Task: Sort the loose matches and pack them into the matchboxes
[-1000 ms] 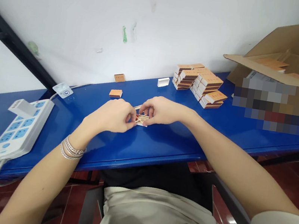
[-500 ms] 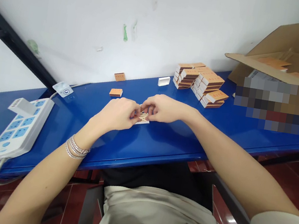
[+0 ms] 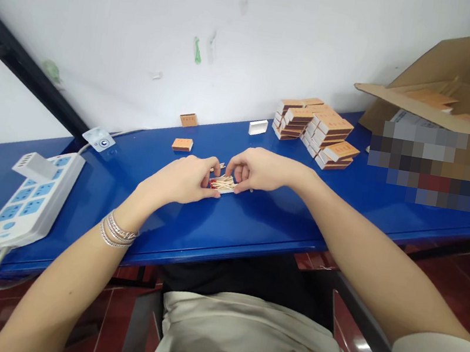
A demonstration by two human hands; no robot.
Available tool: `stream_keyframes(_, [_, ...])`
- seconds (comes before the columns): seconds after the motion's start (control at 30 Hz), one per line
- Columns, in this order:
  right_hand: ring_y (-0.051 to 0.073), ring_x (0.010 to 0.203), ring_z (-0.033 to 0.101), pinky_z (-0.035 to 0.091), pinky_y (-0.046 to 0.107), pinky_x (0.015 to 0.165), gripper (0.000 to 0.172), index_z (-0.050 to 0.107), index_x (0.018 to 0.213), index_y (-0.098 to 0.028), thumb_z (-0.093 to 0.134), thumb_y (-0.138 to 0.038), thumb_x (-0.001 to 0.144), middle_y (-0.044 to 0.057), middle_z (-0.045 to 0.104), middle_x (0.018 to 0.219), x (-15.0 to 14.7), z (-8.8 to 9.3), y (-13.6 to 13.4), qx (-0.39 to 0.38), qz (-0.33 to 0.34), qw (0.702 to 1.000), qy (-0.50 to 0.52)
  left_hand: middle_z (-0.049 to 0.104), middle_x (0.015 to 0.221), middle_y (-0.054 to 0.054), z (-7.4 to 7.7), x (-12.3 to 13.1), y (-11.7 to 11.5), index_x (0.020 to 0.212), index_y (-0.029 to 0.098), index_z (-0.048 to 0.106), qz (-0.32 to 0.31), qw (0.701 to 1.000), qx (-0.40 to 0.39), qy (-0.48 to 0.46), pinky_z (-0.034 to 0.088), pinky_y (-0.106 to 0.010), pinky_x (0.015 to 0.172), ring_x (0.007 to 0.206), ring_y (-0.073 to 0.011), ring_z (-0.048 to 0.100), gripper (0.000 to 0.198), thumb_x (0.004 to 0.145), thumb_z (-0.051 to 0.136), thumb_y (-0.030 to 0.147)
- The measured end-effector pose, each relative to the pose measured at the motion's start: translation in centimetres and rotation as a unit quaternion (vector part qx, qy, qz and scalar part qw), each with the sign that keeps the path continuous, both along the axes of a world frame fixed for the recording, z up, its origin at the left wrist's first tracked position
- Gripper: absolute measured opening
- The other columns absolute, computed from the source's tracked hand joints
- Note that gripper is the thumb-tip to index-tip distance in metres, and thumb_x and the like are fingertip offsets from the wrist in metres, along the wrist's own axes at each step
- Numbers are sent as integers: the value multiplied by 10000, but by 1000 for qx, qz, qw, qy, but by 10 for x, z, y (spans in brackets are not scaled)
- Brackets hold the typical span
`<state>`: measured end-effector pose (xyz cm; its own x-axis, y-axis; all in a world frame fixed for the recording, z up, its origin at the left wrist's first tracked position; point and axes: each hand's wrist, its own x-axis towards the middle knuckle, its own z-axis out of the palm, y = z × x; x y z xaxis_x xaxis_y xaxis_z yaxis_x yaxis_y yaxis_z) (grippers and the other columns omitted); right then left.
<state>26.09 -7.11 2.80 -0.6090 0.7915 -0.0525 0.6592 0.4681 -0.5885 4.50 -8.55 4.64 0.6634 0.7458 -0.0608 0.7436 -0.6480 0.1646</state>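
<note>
A small white matchbox tray full of matches rests on the blue table between my hands, red heads towards the left. My left hand grips its left end, thumb along the near side and fingers at the far side. At the right end, my right hand holds the tray between thumb and fingers. A few loose matches lie just behind the tray, partly hidden by my left fingers.
An orange matchbox lies behind my left hand; an orange sleeve and a white empty tray stand by the wall. Stacked matchboxes are at back right, near a cardboard box. A power strip lies left.
My fingers have spread apart to the tray's two ends, so more of the matches shows. Loose matches behind the tray have come into view.
</note>
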Motion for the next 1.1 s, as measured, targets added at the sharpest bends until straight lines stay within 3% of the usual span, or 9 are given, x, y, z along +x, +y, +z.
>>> stream_keyframes(0.17, [129, 574, 654, 490, 245, 582, 327, 695, 993, -175, 783, -262, 690, 6, 745, 744, 1, -1, 0, -55, -4, 998, 38, 706, 872, -11, -2, -1, 3, 1000, 212, 564, -5, 1000, -8, -21, 397, -280, 585, 699, -180, 634, 284, 810, 681, 387])
stream_keyframes(0.43, [135, 594, 657, 495, 252, 580, 371, 718, 939, -155, 834, -331, 634, 17, 735, 730, -2, 0, 0, -12, -10, 999, 45, 696, 902, -28, -4, -2, 5, 1020, 199, 586, -15, 999, -2, -32, 408, -284, 605, 724, -181, 630, 320, 794, 683, 405])
stream_keyframes(0.57, [134, 577, 652, 495, 258, 561, 442, 719, 954, -152, 855, -388, 606, 28, 736, 757, 3, 1, 4, -41, -7, 998, 43, 690, 965, -62, -6, -2, 6, 1060, 181, 592, -4, 999, 26, -27, 428, -303, 651, 768, -200, 630, 376, 783, 691, 416])
stream_keyframes(0.87, [129, 567, 652, 509, 249, 548, 337, 719, 900, -151, 829, -356, 655, 40, 746, 759, 2, -7, 9, -72, 9, 995, 64, 686, 1001, -78, -7, 1, 7, 1042, 164, 614, -16, 998, 12, -52, 455, -318, 716, 809, -201, 629, 318, 793, 699, 343])
stream_keyframes(1.1, [121, 565, 643, 506, 243, 554, 337, 721, 917, -145, 814, -368, 681, 37, 740, 747, 4, -5, 9, -77, 12, 994, 78, 692, 1004, -72, -1, -1, 6, 1040, 174, 619, -7, 998, 18, -53, 445, -303, 672, 770, -191, 623, 360, 780, 707, 406])
